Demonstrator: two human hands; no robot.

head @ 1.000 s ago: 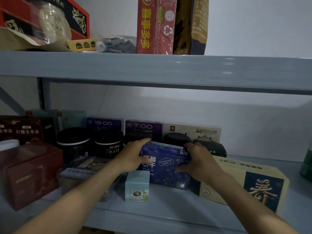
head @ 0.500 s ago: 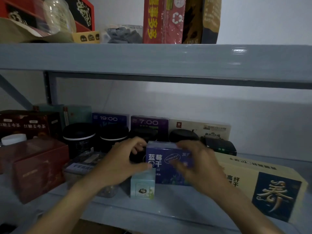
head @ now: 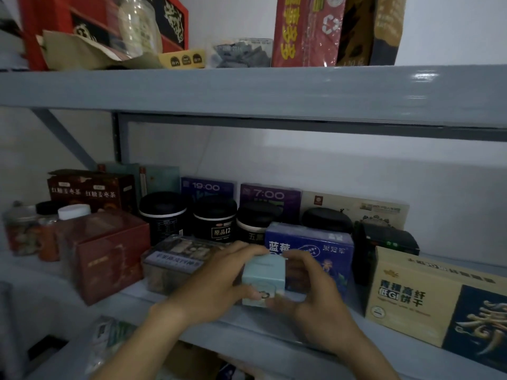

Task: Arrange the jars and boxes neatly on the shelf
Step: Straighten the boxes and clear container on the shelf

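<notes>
Left hand (head: 216,286): lower centre of the frame, fingers curled over the top and left side of the pale box (head: 263,281), thumb on its front, gripping it.
Right hand (head: 315,294): just right of centre, fingers wrapped round the pale box's right side, thumb under its lower front edge, gripping it.
Pale box: small, light blue-green, at the front of the lower shelf (head: 192,333), directly in front of the blue box (head: 323,248); whether it rests on the shelf or is lifted cannot be told.
Blue box: upright, centre of the frame, behind the hands, its lower front hidden by them.
Black jars (head: 214,220): a row in the middle of the frame, behind the blue box and the clear tub (head: 175,256).
Clear tub: left of the hands, beside the red box (head: 109,253).
Back row: a purple box marked 19:00 (head: 208,187) and one marked 7:00 (head: 270,194) stand against the wall.
Tan box (head: 428,300): lower right, lying long side forward, next to a dark box (head: 384,239).
Far left: small jars (head: 24,229) with dark and white lids.
Upper shelf (head: 247,89): across the top, carrying a red case (head: 55,17), a clear jar (head: 138,26) and tall packets (head: 310,28).
</notes>
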